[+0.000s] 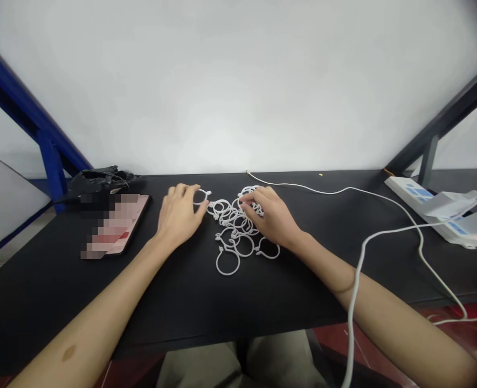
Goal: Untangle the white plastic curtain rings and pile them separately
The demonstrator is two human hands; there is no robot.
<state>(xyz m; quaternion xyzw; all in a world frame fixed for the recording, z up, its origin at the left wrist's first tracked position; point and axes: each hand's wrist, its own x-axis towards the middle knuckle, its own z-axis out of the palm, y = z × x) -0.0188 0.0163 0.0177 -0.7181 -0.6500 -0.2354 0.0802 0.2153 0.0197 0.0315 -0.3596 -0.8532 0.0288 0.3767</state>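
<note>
White plastic snap rings point(228, 262), each with a small clasp, lie in a tangled heap on the black table point(206, 307). At the heap's left edge my left hand point(179, 213) has its thumb and index finger on opposite sides of one ring point(204, 190), whose left part is hidden by the hand. My right hand point(272, 213) reaches over the heap's right side, fingers curved and the thumb and index tips slightly apart. Rings show between and beneath those fingers. No ring can be made out as gripped there.
A phone point(131, 223) lies left of my left hand, partly blurred out, with crumpled black plastic point(101, 180) behind it. A white cable point(361, 258) loops over my right forearm. Another runs along the table's back. White boxes point(436, 210) stand far right, before a white wall point(238, 86).
</note>
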